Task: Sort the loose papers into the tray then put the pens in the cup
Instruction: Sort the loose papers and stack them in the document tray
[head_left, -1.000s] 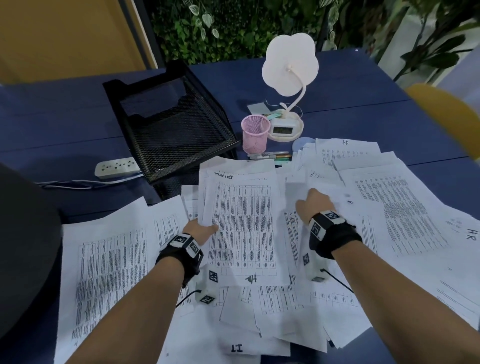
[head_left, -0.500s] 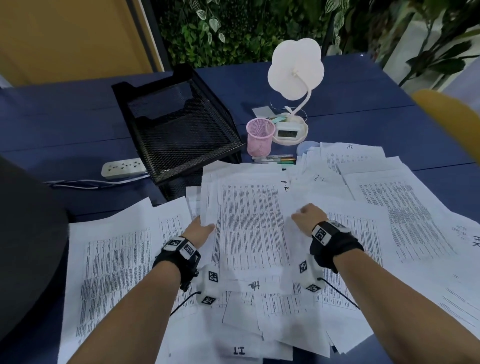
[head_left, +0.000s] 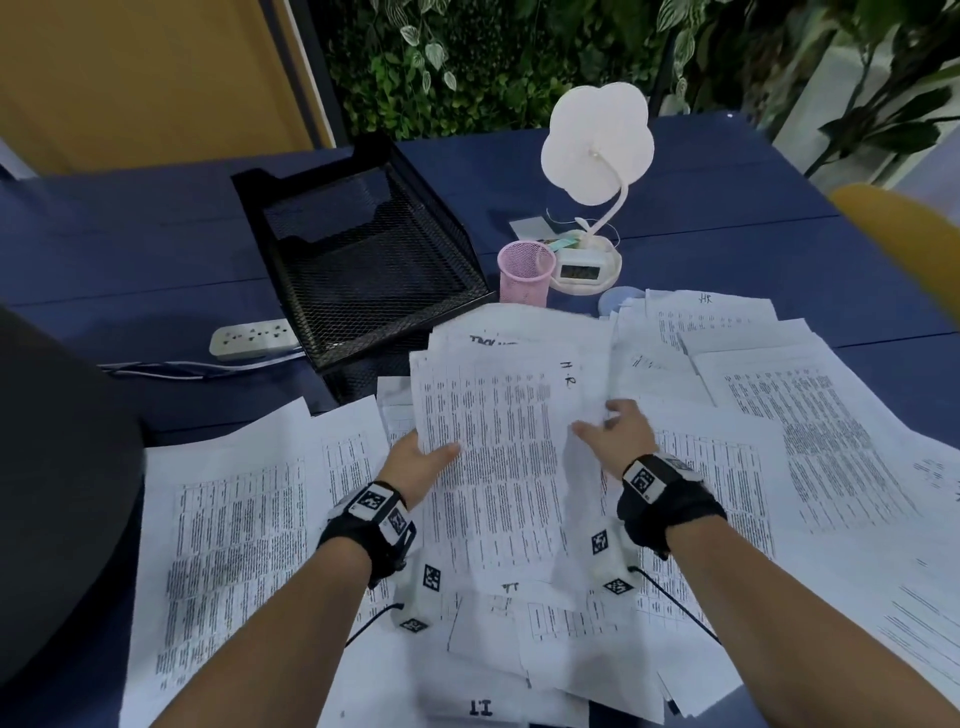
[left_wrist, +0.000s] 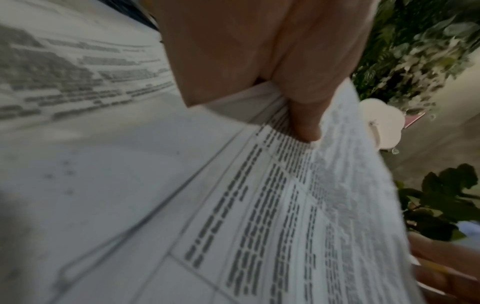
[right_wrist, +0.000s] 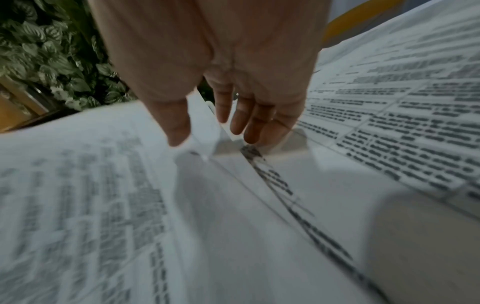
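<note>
Blue tabletop (head_left: 701, 171) strewn with loose papers (head_left: 810, 415). Left hand (head_left: 418, 460) pinches a gathered stack (head_left: 498, 441), thumb on top; right hand (head_left: 621, 434), fingers relaxed and spread, touches its right edge. Empty mesh tray (head_left: 363, 260) lies ahead-left, nearer the left hand.

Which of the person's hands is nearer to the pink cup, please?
Right. The right hand lies below the pink cup, slightly right; the left hand sits lower and further left.
</note>
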